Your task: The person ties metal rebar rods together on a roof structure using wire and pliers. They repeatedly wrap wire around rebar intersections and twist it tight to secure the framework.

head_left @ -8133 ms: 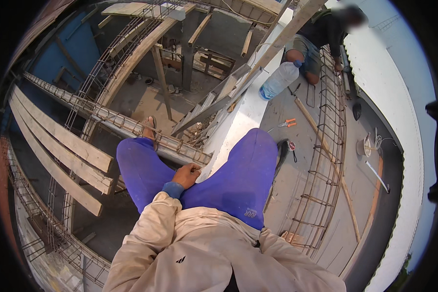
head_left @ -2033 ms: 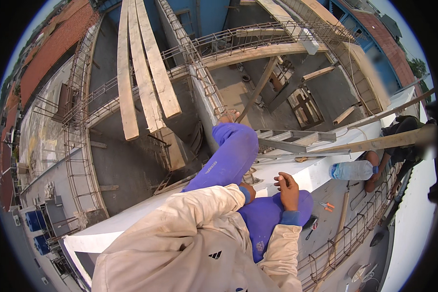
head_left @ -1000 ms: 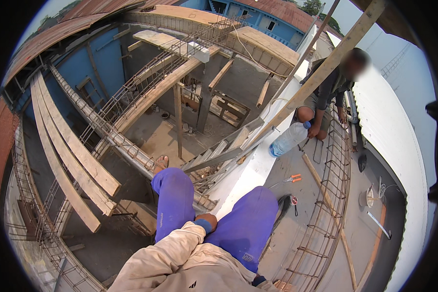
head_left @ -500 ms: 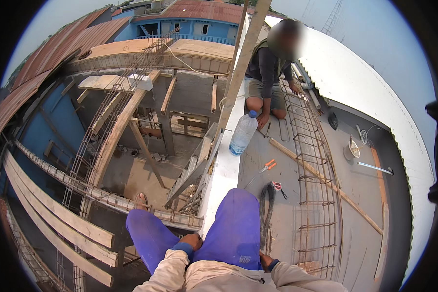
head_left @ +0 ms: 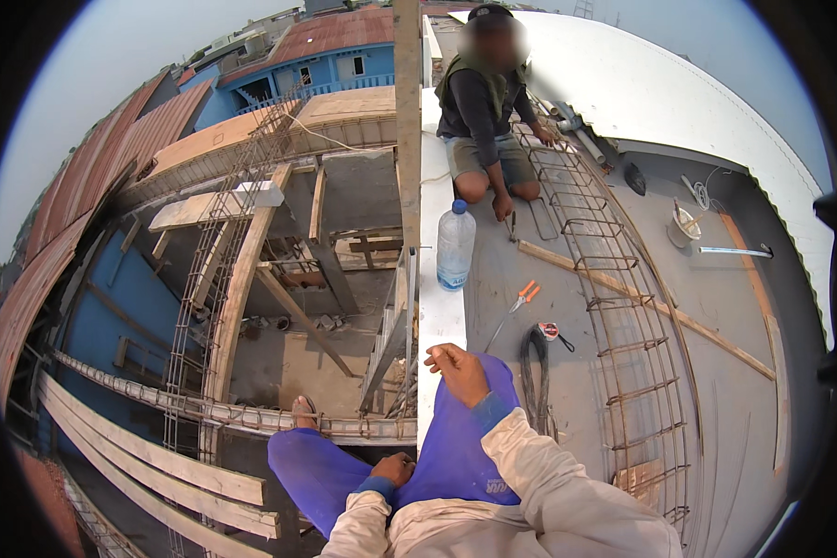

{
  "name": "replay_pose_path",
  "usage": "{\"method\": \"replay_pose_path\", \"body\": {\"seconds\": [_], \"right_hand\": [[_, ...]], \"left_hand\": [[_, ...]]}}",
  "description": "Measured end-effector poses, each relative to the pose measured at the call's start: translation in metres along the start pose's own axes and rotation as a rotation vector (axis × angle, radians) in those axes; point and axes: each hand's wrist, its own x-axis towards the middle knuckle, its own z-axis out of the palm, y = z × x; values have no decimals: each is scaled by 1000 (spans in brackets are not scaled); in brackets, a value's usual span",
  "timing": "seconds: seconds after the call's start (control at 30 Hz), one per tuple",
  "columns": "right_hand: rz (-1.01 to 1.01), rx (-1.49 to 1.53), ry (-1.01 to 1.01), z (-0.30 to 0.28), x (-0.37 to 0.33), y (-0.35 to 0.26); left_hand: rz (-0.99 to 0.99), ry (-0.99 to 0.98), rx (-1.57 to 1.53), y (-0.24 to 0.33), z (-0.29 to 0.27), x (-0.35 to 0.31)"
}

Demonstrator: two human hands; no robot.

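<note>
My left hand (head_left: 395, 469) rests between my thighs, its fingers curled in; whatever they may hold is hidden. My right hand (head_left: 460, 372) is raised above my right knee, fingers bent and pressed together; anything between them is too small to make out. Beyond it, a clear water bottle (head_left: 456, 246) with a blue cap stands upright on the white wall top (head_left: 442, 321). To its right on the grey floor lie orange-handled cutters (head_left: 525, 294), a red and white tape measure (head_left: 550, 331) and a looped bundle of dark wire (head_left: 536, 377).
A co-worker (head_left: 484, 121) kneels ahead by a long rebar cage (head_left: 614, 302). A wooden batten (head_left: 660, 316) passes beneath the cage. Farther right are a bucket (head_left: 684, 226) and a hacksaw (head_left: 735, 251). Left of the wall, the structure drops to a lower floor (head_left: 284, 367), crossed by beams.
My right hand has risen from beside my right hip to above my knee. My left hand stays low between my thighs. The view has shifted right.
</note>
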Motion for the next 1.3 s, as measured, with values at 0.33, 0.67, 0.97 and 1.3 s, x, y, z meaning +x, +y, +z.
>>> {"method": "replay_pose_path", "body": {"seconds": [0.33,0.67,0.97,1.3], "right_hand": [[81,-811,-1163,103,-57,88],[132,-832,-1037,106,-42,98],[163,-867,-1037,109,-44,96],[130,-889,-1081,111,-44,97]], "left_hand": [[52,-61,311,-20,30,28],[7,-21,79,-16,20,22],[54,-97,186,-16,18,29],[143,150,17,10,-41,-35]]}}
